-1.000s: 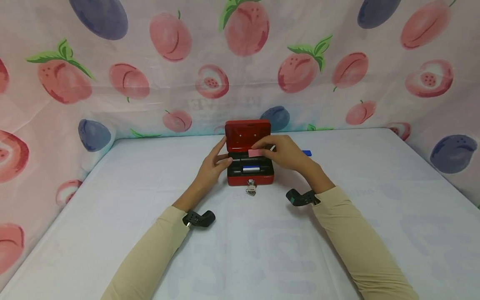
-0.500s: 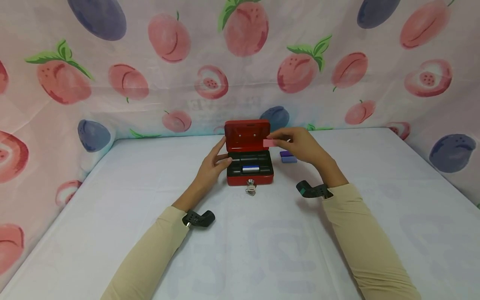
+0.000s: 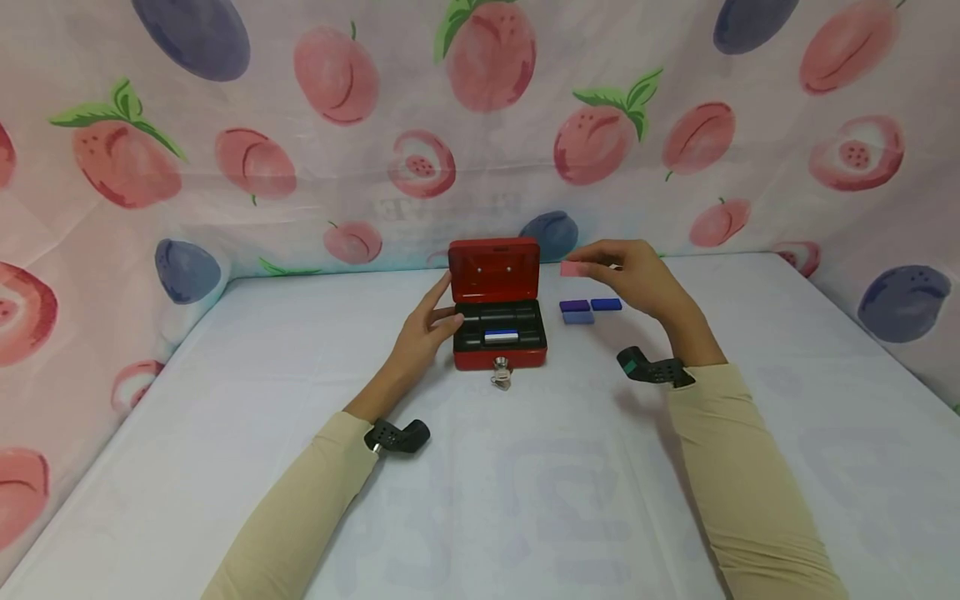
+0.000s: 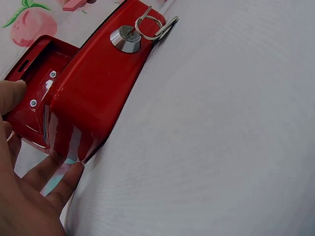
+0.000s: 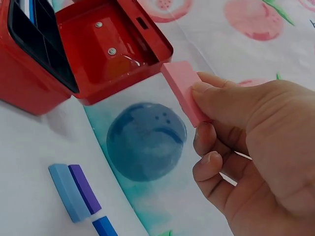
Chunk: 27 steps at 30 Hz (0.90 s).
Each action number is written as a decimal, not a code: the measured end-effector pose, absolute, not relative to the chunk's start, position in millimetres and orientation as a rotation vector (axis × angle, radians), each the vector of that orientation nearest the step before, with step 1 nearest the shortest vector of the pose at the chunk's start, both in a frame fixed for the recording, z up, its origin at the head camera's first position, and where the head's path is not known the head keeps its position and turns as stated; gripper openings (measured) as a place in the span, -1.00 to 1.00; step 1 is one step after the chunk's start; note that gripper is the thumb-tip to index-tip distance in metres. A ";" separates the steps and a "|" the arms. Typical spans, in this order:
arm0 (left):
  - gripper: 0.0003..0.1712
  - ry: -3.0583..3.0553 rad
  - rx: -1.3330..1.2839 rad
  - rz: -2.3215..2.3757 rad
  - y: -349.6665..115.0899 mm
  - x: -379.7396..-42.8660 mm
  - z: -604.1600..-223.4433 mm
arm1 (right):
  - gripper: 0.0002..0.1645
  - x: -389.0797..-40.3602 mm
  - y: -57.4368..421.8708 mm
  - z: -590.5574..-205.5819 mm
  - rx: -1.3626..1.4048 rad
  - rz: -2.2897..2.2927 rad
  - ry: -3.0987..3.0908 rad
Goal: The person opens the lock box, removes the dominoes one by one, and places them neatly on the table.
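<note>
A small red cash box (image 3: 500, 359) stands with its lid (image 3: 495, 271) raised. Its black inner tray (image 3: 491, 317) holds a blue-and-white bar (image 3: 501, 337). My left hand (image 3: 420, 337) touches the box's left side with extended fingers, as the left wrist view (image 4: 29, 196) also shows. To the right of the lid, above the table, my right hand (image 3: 633, 271) pinches a pink block (image 5: 186, 91) between thumb and fingers. Below it lie a purple block (image 5: 84, 189), a light blue block (image 5: 70, 191) and a dark blue block (image 3: 606, 304).
A key ring with keys (image 4: 156, 29) hangs from the lock (image 4: 125, 39) on the box's front. White cloth (image 3: 480, 492) covers the table, and a fruit-printed curtain (image 3: 495, 179) rises close behind the box.
My right hand has lifted the pink block out of the box and carried it right, uncovering the blocks on the table. My left hand has stayed at the box.
</note>
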<state>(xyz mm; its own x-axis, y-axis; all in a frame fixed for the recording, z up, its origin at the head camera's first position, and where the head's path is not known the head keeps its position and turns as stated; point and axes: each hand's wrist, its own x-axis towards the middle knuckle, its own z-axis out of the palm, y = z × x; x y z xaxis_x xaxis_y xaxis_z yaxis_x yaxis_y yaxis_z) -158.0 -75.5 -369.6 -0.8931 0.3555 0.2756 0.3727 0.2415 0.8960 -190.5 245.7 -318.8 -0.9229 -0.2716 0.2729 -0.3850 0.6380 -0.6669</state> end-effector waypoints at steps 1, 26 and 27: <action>-0.23 -2.463 -0.722 -1.786 -75.4 -157.9 -369.5 | -0.63 -190.7 247.2 -318.9 0.544 1.159 -2.708; -0.22 -2.438 -0.758 -1.764 -75.0 -158.0 -373.2 | -0.56 -194.9 282.6 -341.8 0.277 1.245 -2.814; -0.22 -2.438 -0.757 -1.765 -75.0 -157.8 -373.3 | -0.57 -195.4 283.8 -343.8 0.266 1.241 -2.822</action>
